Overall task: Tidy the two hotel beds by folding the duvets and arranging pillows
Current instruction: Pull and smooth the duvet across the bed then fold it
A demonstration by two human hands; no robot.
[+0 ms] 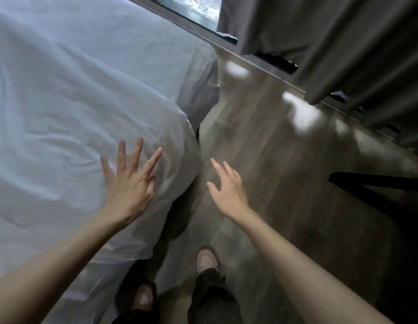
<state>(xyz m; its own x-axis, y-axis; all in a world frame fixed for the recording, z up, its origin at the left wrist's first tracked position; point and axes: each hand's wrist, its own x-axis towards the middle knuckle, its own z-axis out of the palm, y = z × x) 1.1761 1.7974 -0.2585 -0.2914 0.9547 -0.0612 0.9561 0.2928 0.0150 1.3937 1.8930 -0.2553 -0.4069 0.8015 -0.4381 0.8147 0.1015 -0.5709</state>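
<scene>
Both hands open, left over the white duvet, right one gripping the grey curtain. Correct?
Not quite. The head view shows the right hand open and empty over the grey wood-look floor, apart from the grey curtain. The left hand is open over the wrinkled white duvet.

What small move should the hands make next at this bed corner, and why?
Probably close both hands on the duvet's near corner. The left hand is spread open over the wrinkled cover beside that corner, and the right hand hangs open over the floor just past the edge; neither holds anything. No fold can start until the fabric is gripped.
</scene>
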